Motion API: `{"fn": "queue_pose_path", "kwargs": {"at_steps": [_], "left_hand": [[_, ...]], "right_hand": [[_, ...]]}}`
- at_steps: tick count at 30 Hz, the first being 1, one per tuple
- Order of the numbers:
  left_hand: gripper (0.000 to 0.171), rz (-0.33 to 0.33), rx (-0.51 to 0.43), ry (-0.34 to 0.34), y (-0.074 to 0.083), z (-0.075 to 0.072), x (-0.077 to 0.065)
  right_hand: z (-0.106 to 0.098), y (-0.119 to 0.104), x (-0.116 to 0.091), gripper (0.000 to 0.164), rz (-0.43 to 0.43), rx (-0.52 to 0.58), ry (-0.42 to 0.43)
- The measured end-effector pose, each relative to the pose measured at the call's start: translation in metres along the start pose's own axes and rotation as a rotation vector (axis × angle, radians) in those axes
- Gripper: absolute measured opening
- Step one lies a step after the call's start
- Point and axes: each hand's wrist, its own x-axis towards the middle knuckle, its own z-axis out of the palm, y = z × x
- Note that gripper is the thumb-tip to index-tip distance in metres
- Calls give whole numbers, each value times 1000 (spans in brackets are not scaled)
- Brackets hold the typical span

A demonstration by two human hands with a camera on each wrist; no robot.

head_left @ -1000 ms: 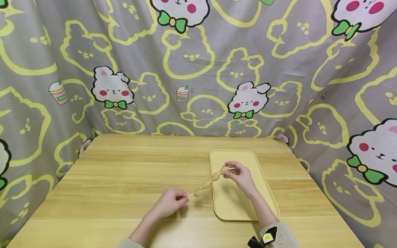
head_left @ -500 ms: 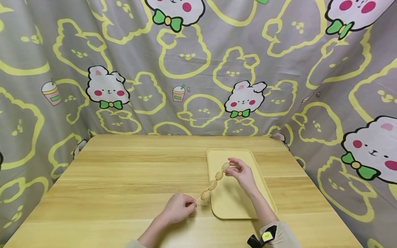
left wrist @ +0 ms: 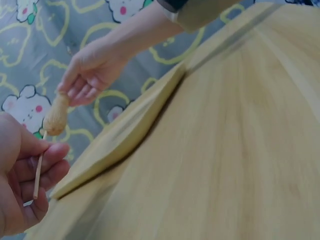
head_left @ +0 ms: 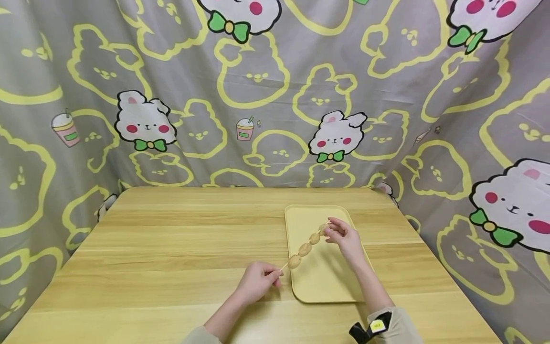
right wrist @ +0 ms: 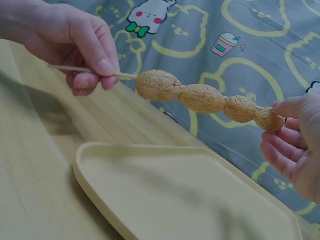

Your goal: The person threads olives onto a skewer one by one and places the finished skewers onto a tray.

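A skewer of several brown, wrinkled balls (head_left: 305, 249) slants through the air, its far end over the pale yellow tray (head_left: 318, 286). My left hand (head_left: 257, 283) pinches the bare lower end of its wooden stick (left wrist: 38, 175) between thumb and fingers. At the other end, my right hand (head_left: 349, 243) holds the last ball (right wrist: 268, 119) between thumb and fingertips, partly covering it. The balls touch one another in a row, as the right wrist view shows. Below them, the tray's inside (right wrist: 165, 185) carries only shadows.
The tray lies right of centre on a wood-grain table (head_left: 180, 239). A grey curtain (head_left: 266, 162) with cartoon rabbits stands behind the table and along both sides. A black strap (head_left: 374, 327) with a yellow label is on the right wrist.
Both hands have moved to the right with the skewer, so more of it now lies over the tray. The head view has shifted slightly. Both hands keep their hold.
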Motion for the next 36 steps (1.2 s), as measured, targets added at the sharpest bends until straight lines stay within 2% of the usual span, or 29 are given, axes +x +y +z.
{"fn": "queue_pose_path", "kwargs": {"at_steps": [7, 14, 18, 22, 25, 28, 31, 36], "left_hand": [[16, -44, -82, -2, 7, 9, 7], [18, -103, -220, -16, 11, 15, 13], [20, -144, -306, 8, 15, 21, 20], [21, -164, -355, 47, 18, 28, 28], [21, -170, -376, 79, 21, 34, 35], [21, -189, -385, 113, 24, 41, 42], [21, -215, -394, 145, 26, 47, 50], [21, -244, -402, 188, 24, 60, 60]], "right_hand": [[-26, 9, -8, 42, 21, -47, 52], [-64, 17, -32, 44, 85, -126, 95], [-87, 20, -50, 46, 137, -244, 86], [-106, 24, -67, 48, 153, -414, 17], [-112, 26, -75, 51, 152, -487, -42], [-113, 28, -80, 54, 152, -496, -92], [-112, 28, -82, 54, 143, -473, -104], [-111, 27, -86, 52, 153, -445, -78]]}}
